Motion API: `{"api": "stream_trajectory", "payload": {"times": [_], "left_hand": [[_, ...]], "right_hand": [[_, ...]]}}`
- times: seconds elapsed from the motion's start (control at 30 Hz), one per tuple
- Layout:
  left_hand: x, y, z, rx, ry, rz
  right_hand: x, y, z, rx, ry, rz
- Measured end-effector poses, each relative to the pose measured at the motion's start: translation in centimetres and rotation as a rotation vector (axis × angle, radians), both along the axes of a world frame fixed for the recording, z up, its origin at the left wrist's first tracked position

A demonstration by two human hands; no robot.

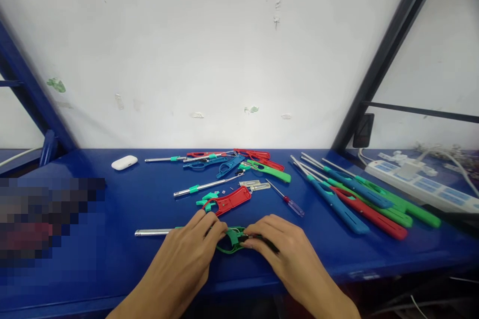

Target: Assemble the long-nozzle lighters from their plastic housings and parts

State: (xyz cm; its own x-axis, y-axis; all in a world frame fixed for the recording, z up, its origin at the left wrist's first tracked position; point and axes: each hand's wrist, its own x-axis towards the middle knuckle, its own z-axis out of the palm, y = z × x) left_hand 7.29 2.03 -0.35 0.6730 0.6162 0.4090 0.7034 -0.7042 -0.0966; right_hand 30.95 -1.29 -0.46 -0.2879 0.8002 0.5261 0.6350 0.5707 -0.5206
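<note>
A green long-neck lighter (232, 247) lies near the front of the table, its insides partly exposed. Its metal tube (151, 233) points left. My left hand (192, 246) is closed over the lighter where the tube meets the body, fingers pressed on it. Against the handle side, my right hand (282, 244) pinches at a small black part (243, 238) inside the green shell; the fingers hide most of the handle. Just behind my hands are a red lighter shell half (232, 201), small green plastic pieces (207, 201) and a loose metal tube (204, 187).
A screwdriver (288, 200) lies right of centre. Further back are blue shell parts (230, 165) and a green lighter body (271, 171). Several whole lighters (339, 204) are grouped at right, beside a power strip (422, 184). A white case (124, 162) sits back left.
</note>
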Motion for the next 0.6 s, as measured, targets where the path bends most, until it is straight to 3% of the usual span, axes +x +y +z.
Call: {"api": "stream_trajectory", "payload": {"times": [0.2,0.37,0.6], "left_hand": [[0.01,-0.04,-0.44,-0.036,-0.07,-0.028],[0.19,-0.02,-0.01,-0.005,-0.128,-0.078],[0.52,-0.11,0.51,0.004,-0.196,-0.098]], "right_hand": [[-0.1,-0.1,0.39,0.043,0.05,-0.017],[-0.21,-0.28,0.62,0.153,0.023,0.027],[-0.08,-0.28,0.74,0.183,0.039,0.088]]}}
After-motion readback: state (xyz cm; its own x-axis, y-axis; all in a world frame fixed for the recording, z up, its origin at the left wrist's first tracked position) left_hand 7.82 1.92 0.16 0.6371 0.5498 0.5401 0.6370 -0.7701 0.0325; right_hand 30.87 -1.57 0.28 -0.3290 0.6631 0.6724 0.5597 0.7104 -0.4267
